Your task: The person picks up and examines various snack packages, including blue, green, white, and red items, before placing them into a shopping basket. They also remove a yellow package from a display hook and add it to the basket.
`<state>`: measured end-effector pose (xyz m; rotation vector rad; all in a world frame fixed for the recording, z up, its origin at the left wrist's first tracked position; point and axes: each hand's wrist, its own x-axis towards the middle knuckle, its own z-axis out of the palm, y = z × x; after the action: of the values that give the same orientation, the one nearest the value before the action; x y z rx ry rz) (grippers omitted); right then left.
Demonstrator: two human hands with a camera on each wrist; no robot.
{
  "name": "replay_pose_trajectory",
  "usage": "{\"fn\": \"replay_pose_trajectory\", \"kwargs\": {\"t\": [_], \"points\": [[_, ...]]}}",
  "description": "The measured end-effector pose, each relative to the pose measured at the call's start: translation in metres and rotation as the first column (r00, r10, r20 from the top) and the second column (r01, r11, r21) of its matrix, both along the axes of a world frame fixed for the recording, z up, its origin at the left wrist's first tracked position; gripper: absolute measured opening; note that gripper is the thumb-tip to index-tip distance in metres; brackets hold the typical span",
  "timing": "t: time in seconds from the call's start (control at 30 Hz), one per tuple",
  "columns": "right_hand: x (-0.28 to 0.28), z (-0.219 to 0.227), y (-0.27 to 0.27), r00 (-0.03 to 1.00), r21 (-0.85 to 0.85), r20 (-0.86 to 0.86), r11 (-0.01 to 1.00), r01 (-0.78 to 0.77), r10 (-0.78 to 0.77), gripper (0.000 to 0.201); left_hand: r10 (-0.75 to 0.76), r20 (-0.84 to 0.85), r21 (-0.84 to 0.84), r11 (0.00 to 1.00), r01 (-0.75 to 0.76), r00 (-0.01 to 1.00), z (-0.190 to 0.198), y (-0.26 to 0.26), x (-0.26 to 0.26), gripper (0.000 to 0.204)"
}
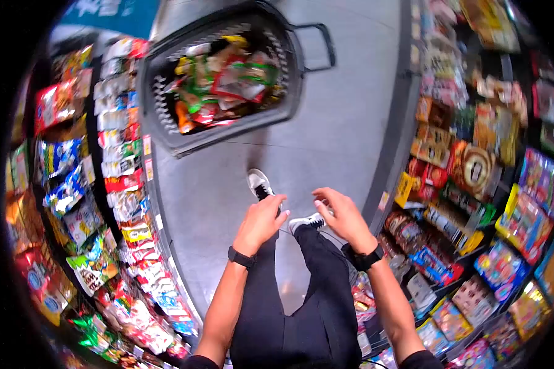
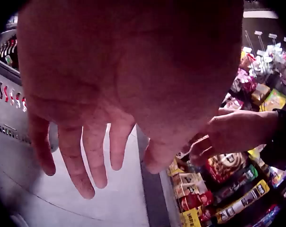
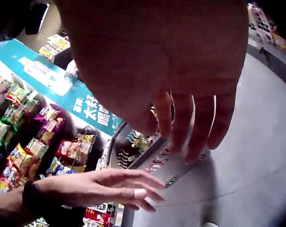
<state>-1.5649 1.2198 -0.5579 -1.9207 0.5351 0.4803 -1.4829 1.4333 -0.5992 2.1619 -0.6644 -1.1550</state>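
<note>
My left hand (image 1: 261,222) hovers over the aisle floor with nothing in it, its fingers loosely spread in the left wrist view. Level with it, my right hand (image 1: 343,215) is also bare, fingers relaxed and thumb apart. A gap separates the two hands in the head view. Ahead of them on the floor stands a dark grey shopping basket (image 1: 228,142) with perforated sides and its handle (image 1: 326,46) sticking out to the right. Heaped inside are packaged snacks (image 1: 237,83) in red, green and orange wrappers, blurred in this view. Both hands are apart from the basket.
Shelves of bagged snacks (image 1: 61,160) line the left side. On the right, a shelf holds packaged sweets and biscuits (image 1: 474,166). Grey floor (image 1: 351,92) runs between them. My shoes (image 1: 260,181) stand behind the basket. A teal sign (image 3: 48,80) hangs along the left shelving.
</note>
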Motion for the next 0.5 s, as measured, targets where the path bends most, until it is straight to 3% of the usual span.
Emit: {"fn": "replay_pose_trajectory", "kwargs": {"t": [0.07, 0.17, 0.23, 0.3, 0.33, 0.37, 0.43, 0.5], "points": [[0.051, 0.012, 0.0, 0.997, -0.02, -0.023, 0.997, -0.071, 0.07, 0.022, 0.063, -0.049, 0.002, 0.998, -0.063, 0.997, 0.016, 0.02, 0.028, 0.034], [0.116, -0.004, -0.004, 0.982, -0.119, 0.077, 0.98, -0.161, 0.171, 0.021, 0.252, -0.189, -0.095, 0.957, -0.273, 0.949, 0.013, 0.053, 0.061, 0.031], [0.167, -0.011, -0.001, 0.988, -0.1, 0.043, 0.985, -0.144, 0.148, 0.021, 0.402, -0.224, -0.115, 0.894, -0.434, 0.888, 0.006, 0.07, 0.087, 0.025], [0.211, -0.039, -0.004, 0.978, -0.082, 0.106, 0.982, -0.173, 0.181, 0.024, 0.548, -0.361, 0.035, 0.817, -0.576, 0.755, -0.009, 0.084, 0.119, 0.024], [0.236, -0.052, -0.007, 0.969, -0.096, 0.1, 0.971, -0.217, 0.227, 0.024, 0.594, -0.392, 0.016, 0.767, -0.641, 0.702, -0.03, 0.094, 0.126, 0.021], [0.258, -0.065, -0.009, 0.958, -0.108, 0.087, 0.959, -0.263, 0.273, 0.024, 0.634, -0.522, -0.028, 0.656, -0.754, 0.571, -0.044, 0.098, 0.14, 0.022], [0.296, -0.092, -0.007, 0.989, 0.042, 0.062, 0.99, -0.136, 0.133, 0.026, 0.757, -0.63, 0.246, 0.405, -0.881, 0.172, -0.05, 0.087, 0.179, 0.025], [0.326, -0.138, -0.009, 0.993, 0.033, 0.019, 0.993, -0.117, 0.116, 0.03, 0.727, -0.686, 0.294, 0.312, -0.903, 0.028, -0.073, 0.073, 0.199, 0.027]]}}
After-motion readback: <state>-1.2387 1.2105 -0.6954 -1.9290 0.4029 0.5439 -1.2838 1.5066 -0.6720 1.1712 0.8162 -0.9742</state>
